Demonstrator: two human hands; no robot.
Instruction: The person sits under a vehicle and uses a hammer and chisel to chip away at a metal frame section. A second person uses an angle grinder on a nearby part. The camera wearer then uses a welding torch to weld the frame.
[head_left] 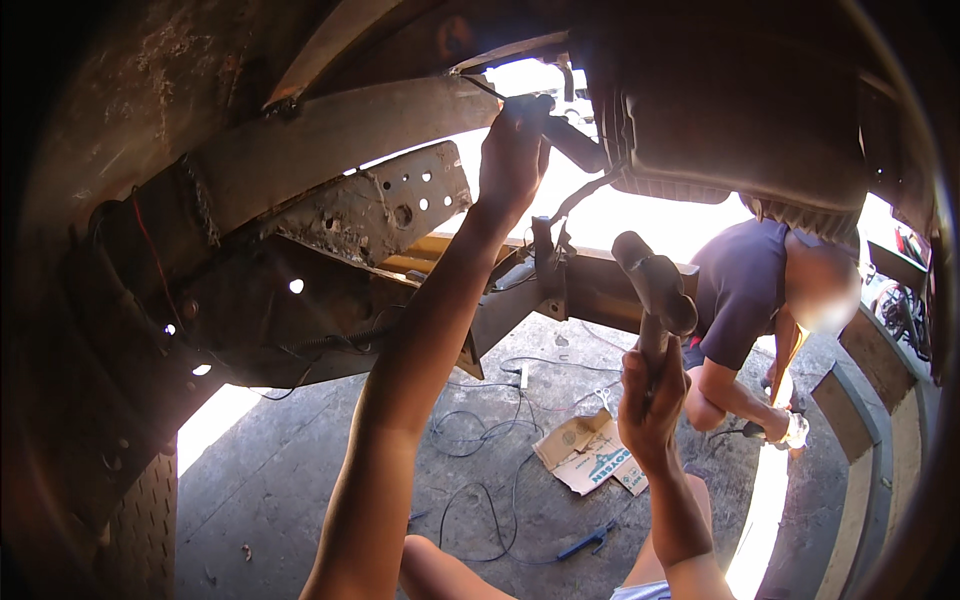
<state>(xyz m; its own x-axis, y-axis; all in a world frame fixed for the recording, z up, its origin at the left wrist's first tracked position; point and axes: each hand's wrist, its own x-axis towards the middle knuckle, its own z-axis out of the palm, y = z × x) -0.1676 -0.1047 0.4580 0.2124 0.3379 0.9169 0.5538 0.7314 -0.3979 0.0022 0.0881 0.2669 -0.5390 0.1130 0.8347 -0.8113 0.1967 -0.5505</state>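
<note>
My left hand (514, 150) is raised high under the metal frame, closed around a dark tool with a thin rod (482, 87). The rod reaches up and left to the lower edge of a rusty beam (350, 130). A thick dark cylindrical piece (575, 146) shows just right of that hand; whether it belongs to the tool I cannot tell. Lower and to the right, my right hand (654, 405) grips the handle of a hammer (655, 285). The hammer's head points up, apart from the frame.
A perforated bracket (425, 195) and hanging wires edge the left. A large dark housing (740, 120) hangs upper right. Below lie cables (480, 435), flattened cardboard (592, 455) and a blue clamp-like tool (587, 540). Another person (740, 290) bends down at right, beside curved metal pieces (870, 450).
</note>
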